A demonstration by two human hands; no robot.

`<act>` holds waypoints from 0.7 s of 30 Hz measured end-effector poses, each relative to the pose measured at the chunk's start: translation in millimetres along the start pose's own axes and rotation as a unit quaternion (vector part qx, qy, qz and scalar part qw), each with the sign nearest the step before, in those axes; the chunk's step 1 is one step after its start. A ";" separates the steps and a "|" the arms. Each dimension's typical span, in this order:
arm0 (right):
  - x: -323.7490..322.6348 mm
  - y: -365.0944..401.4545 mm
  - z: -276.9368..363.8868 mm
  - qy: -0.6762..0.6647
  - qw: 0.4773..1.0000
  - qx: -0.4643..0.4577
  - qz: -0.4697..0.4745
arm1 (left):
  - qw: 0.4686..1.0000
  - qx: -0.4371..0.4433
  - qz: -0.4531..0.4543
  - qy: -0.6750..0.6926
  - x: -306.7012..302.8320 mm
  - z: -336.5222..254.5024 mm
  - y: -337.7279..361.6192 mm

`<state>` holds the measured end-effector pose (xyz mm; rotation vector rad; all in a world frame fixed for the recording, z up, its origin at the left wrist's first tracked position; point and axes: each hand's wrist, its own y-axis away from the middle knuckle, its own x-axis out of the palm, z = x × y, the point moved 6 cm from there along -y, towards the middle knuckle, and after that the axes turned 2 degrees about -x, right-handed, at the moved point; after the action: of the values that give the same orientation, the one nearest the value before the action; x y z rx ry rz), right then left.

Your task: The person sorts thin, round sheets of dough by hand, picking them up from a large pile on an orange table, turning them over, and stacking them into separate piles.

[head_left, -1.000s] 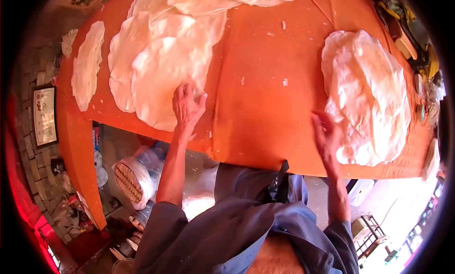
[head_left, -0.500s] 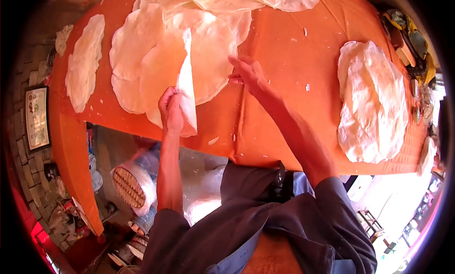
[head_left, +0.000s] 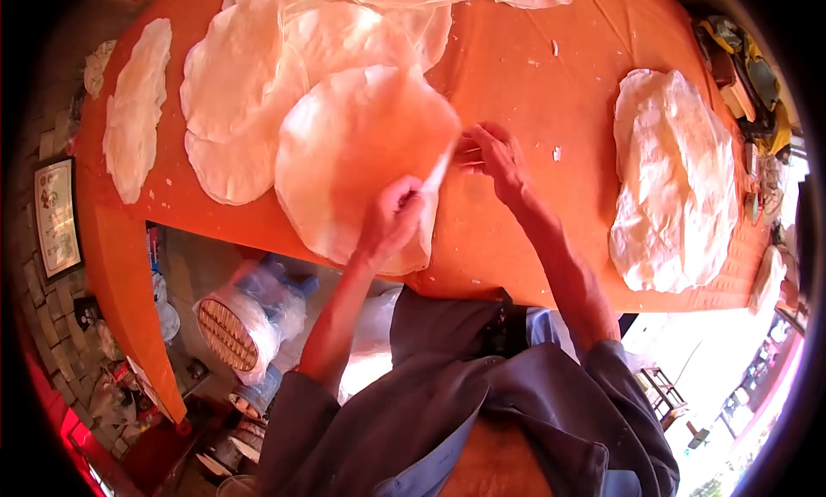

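Orange bench [head_left: 551, 75] lay spread with pale rounds [head_left: 232, 84]. At its near edge the left hand [head_left: 391, 222] gripped a tilted round wafer sheet [head_left: 353, 144], and the right hand [head_left: 499, 157] pinched the sheet's rim. Parting so thin a sheet seemingly called for a gentle, even pull.

No text, label, brand or number is legible. A framed print [head_left: 57, 217], well to the left of the fingers [head_left: 411, 197] of the left hand [head_left: 391, 224], carries lettering too small to read. Clutter [head_left: 742, 62] far right of the right hand [head_left: 499, 160] shows no readable marks.
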<state>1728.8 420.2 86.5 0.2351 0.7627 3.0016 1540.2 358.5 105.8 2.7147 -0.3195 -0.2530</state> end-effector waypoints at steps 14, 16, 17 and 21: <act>-73.8 23.2 93.6 0.073 0.985 -0.157 -0.021 | 0.802 0.159 -0.342 -0.463 -186.7 -38.5 -88.6; -117.9 25.4 91.1 0.110 0.982 -0.135 -0.067 | 0.770 0.169 -0.356 -0.502 -208.7 -30.9 -118.5; -139.8 22.8 89.1 0.126 0.980 -0.136 -0.073 | 0.773 0.136 -0.345 -0.515 -208.2 -30.2 -131.5; -222.1 36.9 147.1 0.223 0.941 -0.227 -0.112 | 0.776 0.050 -0.282 -0.562 -217.2 -21.3 -169.8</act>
<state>1971.1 441.3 201.3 -0.5234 0.0730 2.9182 1368.4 574.2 85.0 2.3145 0.2179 -2.0709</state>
